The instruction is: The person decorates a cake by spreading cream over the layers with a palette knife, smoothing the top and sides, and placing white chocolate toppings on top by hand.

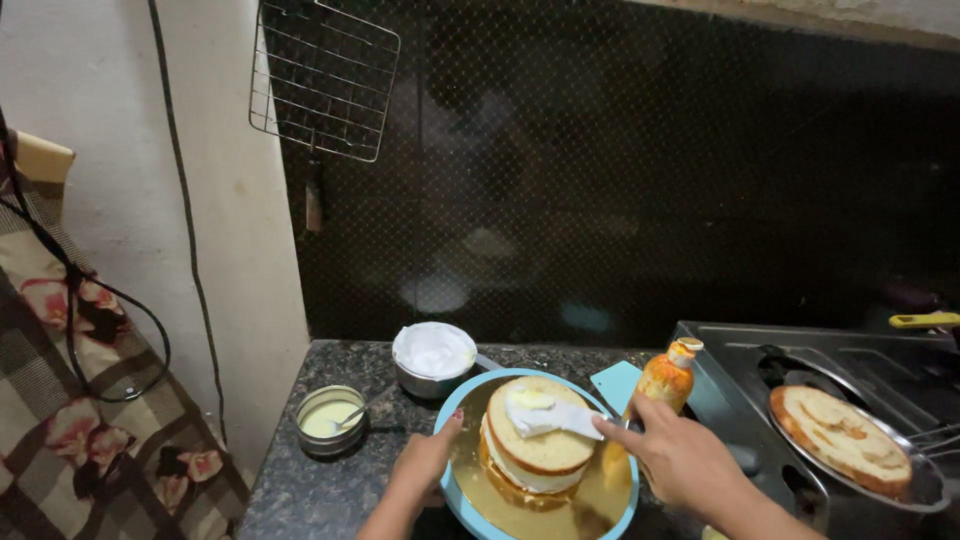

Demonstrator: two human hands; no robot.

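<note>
A round layered sponge cake [540, 440] sits on a gold board on a light blue turntable [470, 505]. White cream is smeared on the cake's top. My right hand [680, 460] holds a spatula [560, 418] whose cream-covered blade lies flat on the cake top. My left hand [428, 462] rests on the left edge of the turntable, fingers touching the gold board.
A steel pot of white cream [434, 355] stands behind the cake, a small steel bowl of pale liquid with a spoon [331, 418] to the left. An orange bottle [665, 380] stands right of the cake. Another cake layer [840, 438] lies on a plate on the stove. A wire rack [325, 80] hangs on the wall.
</note>
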